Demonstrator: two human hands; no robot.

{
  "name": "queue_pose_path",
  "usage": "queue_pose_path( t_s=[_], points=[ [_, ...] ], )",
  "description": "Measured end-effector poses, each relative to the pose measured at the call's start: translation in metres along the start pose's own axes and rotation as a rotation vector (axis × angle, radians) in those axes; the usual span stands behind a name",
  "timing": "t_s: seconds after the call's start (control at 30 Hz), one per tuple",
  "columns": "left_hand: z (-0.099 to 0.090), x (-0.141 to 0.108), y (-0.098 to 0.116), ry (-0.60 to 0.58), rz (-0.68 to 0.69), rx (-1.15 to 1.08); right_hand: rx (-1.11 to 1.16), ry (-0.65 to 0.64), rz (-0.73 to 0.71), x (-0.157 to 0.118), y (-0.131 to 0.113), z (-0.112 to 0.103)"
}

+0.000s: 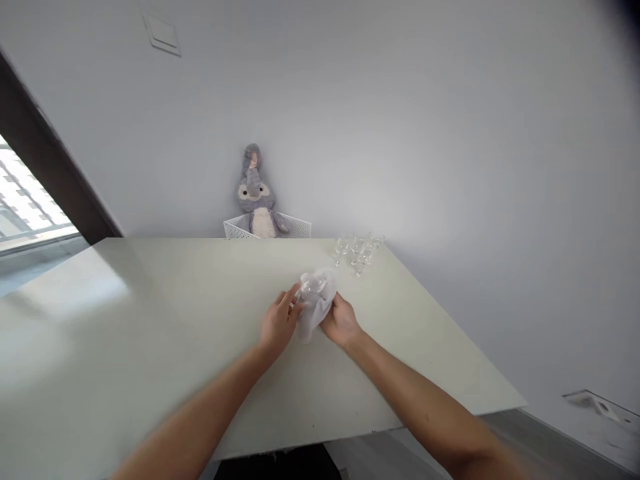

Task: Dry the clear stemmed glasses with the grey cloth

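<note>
— Both hands close on the same bundle: the right hand [341,322] wraps a white cloth [314,308] around a small clear glass [311,288], and the left hand [278,325] pinches the glass's side with its fingertips [294,298].

— Which way does the glass lie from the hands?

— Just beyond them, toward the far edge of the bench [150,313], sitting between the two grips. Its long axis is hard to read through the cloth; it looks tilted rather than upright. Neither hand is clearly nearer: the left touches the bare glass, the right cups it from underneath through the cloth.

— How tight are the grips?

— Right is curled shut around the cloth, left is partly closed, fingers bent onto the glass. The bundle seems held slightly above the bench, though I cannot tell for certain.

— And around it?

— A cluster of stemmed glasses [357,252] stands near the far right corner, apart from the hands. Past the far edge, a grey plush toy [256,193] sits in a white mesh basket [295,229] against the wall [450,133].
</note>
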State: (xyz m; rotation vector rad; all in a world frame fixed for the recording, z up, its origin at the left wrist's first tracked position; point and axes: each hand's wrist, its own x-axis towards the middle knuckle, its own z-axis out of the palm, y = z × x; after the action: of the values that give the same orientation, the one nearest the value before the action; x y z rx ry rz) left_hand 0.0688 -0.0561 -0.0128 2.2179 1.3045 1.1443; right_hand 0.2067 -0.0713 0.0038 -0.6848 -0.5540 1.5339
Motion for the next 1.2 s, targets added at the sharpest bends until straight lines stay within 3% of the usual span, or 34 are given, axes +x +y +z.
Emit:
queue_pose_path(
  t_s=[0.17, 0.37, 0.53, 0.67, 0.77, 0.83, 0.9, 1.03, 1.2],
  points=[
    [0.015, -0.004, 0.006, 0.131, -0.126, -0.199, -0.119, -0.11, -0.131, -0.013, 0.021, 0.008],
    [0.016, -0.01, 0.015, 0.044, -0.154, -0.23, -0.374, -0.098, -0.223, -0.012, 0.023, 0.002],
    [0.002, -0.004, 0.021, -0.076, -0.2, -0.5, -0.924, -0.009, -0.358, -0.01, 0.01, -0.009],
    [-0.006, 0.003, 0.024, -0.048, -0.364, -0.798, -1.317, -0.01, -0.42, -0.011, 0.002, -0.009],
    [-0.014, 0.007, 0.023, -0.038, -0.391, -0.861, -1.177, -0.171, -0.254, -0.013, -0.007, -0.006],
    [-0.021, 0.009, 0.021, -0.112, -0.331, -0.932, -0.899, -0.355, -0.003, -0.014, -0.014, -0.007],
    [-0.026, 0.01, 0.018, -0.237, -0.256, -1.044, -0.584, -0.452, 0.217, -0.015, -0.017, -0.009],
    [-0.031, 0.011, 0.013, -0.344, -0.213, -1.203, -0.18, -0.437, 0.376, -0.017, -0.008, -0.015],
    [-0.033, 0.015, 0.01, -0.256, -0.273, -1.149, -0.162, -0.358, 0.356, -0.014, 0.002, -0.012]
  ],
)
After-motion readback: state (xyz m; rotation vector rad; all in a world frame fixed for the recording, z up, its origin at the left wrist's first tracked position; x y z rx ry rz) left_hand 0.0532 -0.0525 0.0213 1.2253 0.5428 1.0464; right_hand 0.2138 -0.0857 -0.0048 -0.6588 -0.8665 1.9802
